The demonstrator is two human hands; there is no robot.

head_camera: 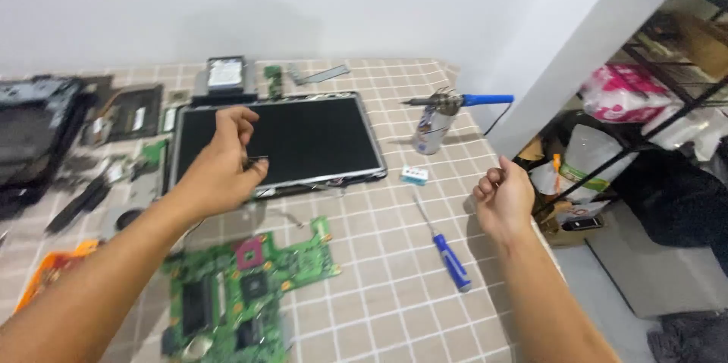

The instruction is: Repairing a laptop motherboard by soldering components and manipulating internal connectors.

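Two hands | left hand [220, 162] grip pinches small metal part [256, 158] over screen panel [277, 139] | right hand [504, 196] fisted, empty

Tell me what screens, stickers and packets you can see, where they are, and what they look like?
Laptop screen panel: flat on the checked table, dark rectangle, grey rim, under the left hand.
Hard drive: behind the screen, grey box with a white label.
Small packet: right of the screen, white and teal.
Can: near the wall, silvery, pale label.
Pink-and-white bag: on the shelf at right.
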